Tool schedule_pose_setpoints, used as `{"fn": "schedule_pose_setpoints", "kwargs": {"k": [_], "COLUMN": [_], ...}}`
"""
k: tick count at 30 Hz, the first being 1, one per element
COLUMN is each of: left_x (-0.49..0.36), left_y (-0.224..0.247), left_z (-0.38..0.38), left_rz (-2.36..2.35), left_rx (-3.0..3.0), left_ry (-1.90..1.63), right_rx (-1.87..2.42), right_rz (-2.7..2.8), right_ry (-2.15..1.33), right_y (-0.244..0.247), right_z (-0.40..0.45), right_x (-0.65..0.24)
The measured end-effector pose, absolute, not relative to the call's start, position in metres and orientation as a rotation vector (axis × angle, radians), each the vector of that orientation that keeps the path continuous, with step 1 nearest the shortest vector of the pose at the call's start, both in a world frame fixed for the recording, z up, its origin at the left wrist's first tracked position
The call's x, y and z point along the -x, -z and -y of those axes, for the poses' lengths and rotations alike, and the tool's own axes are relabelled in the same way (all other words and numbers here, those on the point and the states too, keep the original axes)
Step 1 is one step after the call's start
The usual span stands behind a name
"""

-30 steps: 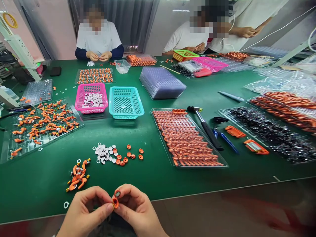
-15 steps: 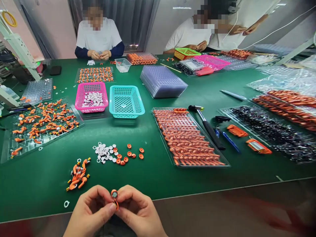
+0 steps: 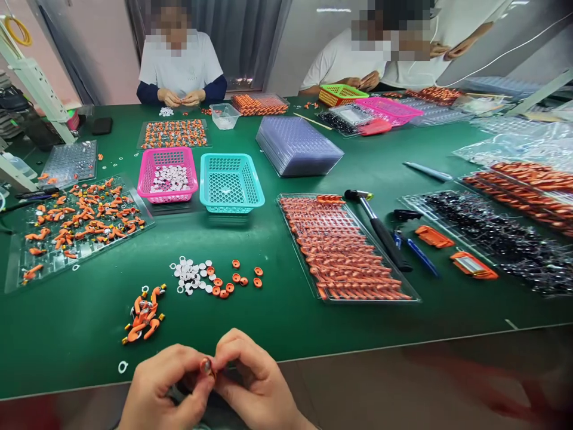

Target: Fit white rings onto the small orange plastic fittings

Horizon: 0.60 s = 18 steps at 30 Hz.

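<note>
At the table's front edge, my left hand (image 3: 168,388) and my right hand (image 3: 259,379) meet, fingertips pinched on a small orange part (image 3: 206,365) with a round grey face. Fingers cover most of it. Just beyond my left hand lies a pile of curved orange pieces (image 3: 144,315) with yellow ends. Farther on are small white discs (image 3: 190,275) and, beside them, round orange caps (image 3: 236,278). A single white ring (image 3: 123,366) rests left of my left hand.
Pink basket (image 3: 167,194) with white discs, teal basket (image 3: 231,206), stacked clear trays (image 3: 298,146). A tray of orange parts (image 3: 344,248) and a hammer (image 3: 380,233) sit right; another orange-filled tray (image 3: 85,221) is left. People work across the table.
Both hands have closed in around the small orange part, which now shows less and sits slightly lower. My right hand's index finger has risen a little. The camera view has shifted slightly.
</note>
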<state>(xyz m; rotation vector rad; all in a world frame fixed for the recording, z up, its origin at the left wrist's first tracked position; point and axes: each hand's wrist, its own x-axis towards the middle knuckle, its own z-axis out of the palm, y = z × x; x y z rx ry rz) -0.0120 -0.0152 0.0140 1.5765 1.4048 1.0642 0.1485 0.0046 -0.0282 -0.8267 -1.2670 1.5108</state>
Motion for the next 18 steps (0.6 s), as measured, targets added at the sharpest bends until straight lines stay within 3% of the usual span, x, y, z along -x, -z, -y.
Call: {"fn": "schedule_pose_setpoints", "kwargs": {"k": [4, 10, 18], "left_x": [0.017, 0.025, 0.029], "left_y": [-0.011, -0.007, -0.006], "left_z": [0.012, 0.010, 0.014], "left_rz": [-1.390, -1.348, -1.399], "left_rx": [-1.911, -2.184, -2.226], "left_ry": [-1.165, -1.140, -1.072], "right_rx": [0.781, 0.827, 0.888], "right_rz": [1.378, 1.704, 1.787], "right_ry": [-1.703, -1.353, -1.097], "right_y": [0.011, -0.005, 0.009], "right_z": [-0.010, -0.019, -0.014], "right_x": [-0.161, -0.169, -0.164]}}
